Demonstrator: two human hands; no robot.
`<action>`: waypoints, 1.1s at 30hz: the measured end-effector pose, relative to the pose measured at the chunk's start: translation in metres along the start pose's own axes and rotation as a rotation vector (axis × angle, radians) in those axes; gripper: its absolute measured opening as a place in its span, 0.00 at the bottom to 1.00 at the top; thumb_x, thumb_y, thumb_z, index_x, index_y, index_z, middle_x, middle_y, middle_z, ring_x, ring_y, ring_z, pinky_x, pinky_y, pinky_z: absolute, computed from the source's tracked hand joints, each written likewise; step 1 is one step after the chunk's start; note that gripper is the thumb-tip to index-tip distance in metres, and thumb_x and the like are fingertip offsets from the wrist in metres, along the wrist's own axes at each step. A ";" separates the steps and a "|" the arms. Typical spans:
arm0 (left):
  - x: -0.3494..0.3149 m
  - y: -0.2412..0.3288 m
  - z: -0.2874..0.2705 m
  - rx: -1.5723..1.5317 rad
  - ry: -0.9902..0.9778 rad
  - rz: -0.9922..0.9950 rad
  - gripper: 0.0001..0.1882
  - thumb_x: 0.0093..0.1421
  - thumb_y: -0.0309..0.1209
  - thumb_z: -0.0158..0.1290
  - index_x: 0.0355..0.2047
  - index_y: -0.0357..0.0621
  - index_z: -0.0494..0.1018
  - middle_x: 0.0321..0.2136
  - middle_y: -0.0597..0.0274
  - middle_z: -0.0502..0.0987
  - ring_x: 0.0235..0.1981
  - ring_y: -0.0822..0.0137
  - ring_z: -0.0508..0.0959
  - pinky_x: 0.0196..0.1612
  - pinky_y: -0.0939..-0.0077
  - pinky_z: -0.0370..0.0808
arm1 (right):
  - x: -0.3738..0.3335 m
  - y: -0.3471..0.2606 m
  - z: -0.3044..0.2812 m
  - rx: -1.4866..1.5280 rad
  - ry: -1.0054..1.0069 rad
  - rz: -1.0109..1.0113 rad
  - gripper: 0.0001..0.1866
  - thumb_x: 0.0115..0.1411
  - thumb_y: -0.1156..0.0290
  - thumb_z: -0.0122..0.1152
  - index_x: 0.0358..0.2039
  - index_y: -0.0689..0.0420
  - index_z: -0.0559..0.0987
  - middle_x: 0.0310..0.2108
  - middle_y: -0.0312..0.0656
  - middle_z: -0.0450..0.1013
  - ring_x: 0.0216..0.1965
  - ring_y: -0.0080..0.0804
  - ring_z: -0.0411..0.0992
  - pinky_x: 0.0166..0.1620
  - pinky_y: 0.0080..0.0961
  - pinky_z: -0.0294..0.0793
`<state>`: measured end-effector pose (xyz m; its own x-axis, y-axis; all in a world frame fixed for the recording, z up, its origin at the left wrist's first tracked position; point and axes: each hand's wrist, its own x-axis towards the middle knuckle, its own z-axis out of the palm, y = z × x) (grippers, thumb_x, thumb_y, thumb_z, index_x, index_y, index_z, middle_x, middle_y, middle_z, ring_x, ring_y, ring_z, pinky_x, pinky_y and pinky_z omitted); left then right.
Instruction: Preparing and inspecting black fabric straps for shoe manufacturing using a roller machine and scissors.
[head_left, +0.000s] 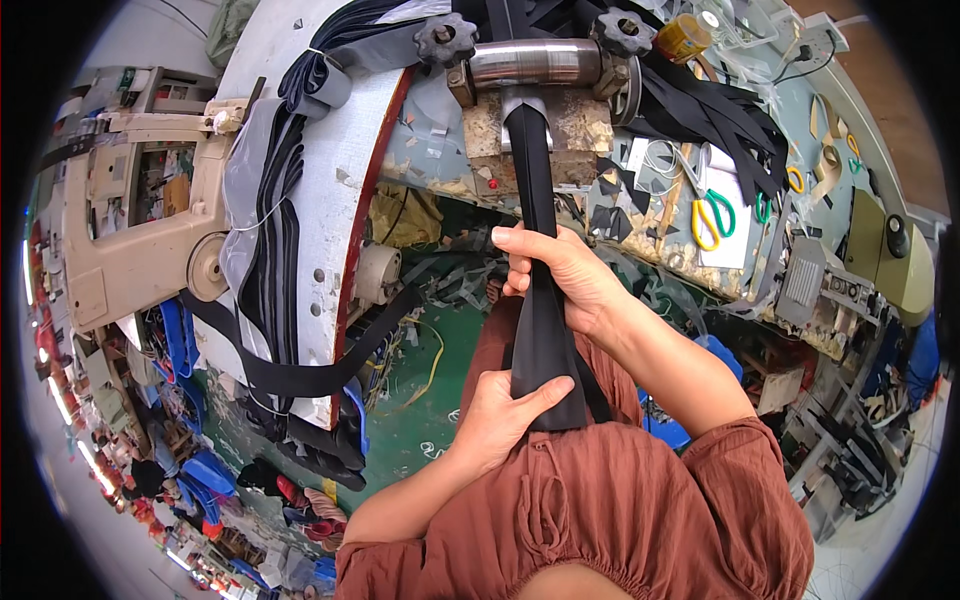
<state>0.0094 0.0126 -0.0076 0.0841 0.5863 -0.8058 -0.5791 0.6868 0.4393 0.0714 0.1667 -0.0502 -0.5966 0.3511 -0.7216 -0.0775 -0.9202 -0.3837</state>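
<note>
Both hands clamped on the black strip [537, 190], spaced apart along it: R hand [578, 278] nearer the table's near edge, thumb laid across the strip's top w/ fingers curled round it; L hand [497, 415] lower, by the lap, thumb pressed on the wider part, fingers mostly hidden underneath. Strip comes out of the metal guide [523, 97] below the steel roller [535, 62] at the table's [425, 135] near edge, then slopes thru R hand to L hand, lower end lying on the brown clothing [650, 510] (folded narrow up top, opening out lower down). Containers: amber jar [684, 38] w/ pale cap, twd the table's far R corner, contents can't be made out; clear plastic tub [738, 20] just beyond, by the far edge, contents unclear too. Crumpled yellowish bag [408, 215] under the table, inside hidden. Twd the table's R edge: yellow-handled scissors [696, 232] & green-handled scissors [731, 212] beside each other, partly on a white sheet [728, 256]. Any writing on sheet or jar: too small to read. Loose black strips [705, 115] heaped R of roller.
</note>
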 end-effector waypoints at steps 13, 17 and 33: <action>0.002 0.008 0.002 0.090 0.005 -0.029 0.13 0.54 0.35 0.60 0.30 0.35 0.76 0.27 0.68 0.77 0.27 0.81 0.73 0.30 0.86 0.71 | 0.001 -0.002 -0.002 0.025 0.015 0.031 0.16 0.45 0.64 0.71 0.29 0.56 0.73 0.20 0.32 0.69 0.20 0.21 0.70 0.28 0.19 0.72; 0.000 0.011 0.003 0.102 0.008 -0.073 0.13 0.54 0.34 0.61 0.30 0.36 0.76 0.26 0.68 0.77 0.26 0.81 0.73 0.30 0.86 0.70 | 0.000 -0.001 -0.004 0.036 0.008 0.030 0.16 0.45 0.63 0.71 0.29 0.56 0.73 0.20 0.32 0.70 0.20 0.21 0.70 0.28 0.20 0.73; 0.007 0.008 0.001 0.034 0.025 0.002 0.14 0.54 0.33 0.61 0.32 0.32 0.74 0.29 0.64 0.77 0.28 0.78 0.75 0.33 0.83 0.73 | 0.003 -0.002 -0.004 0.041 0.003 0.027 0.16 0.45 0.63 0.71 0.26 0.56 0.74 0.19 0.34 0.70 0.20 0.23 0.71 0.28 0.20 0.73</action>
<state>0.0058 0.0228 -0.0089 0.0622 0.5771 -0.8143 -0.5510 0.7002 0.4541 0.0731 0.1698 -0.0540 -0.5962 0.3268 -0.7333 -0.0939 -0.9355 -0.3406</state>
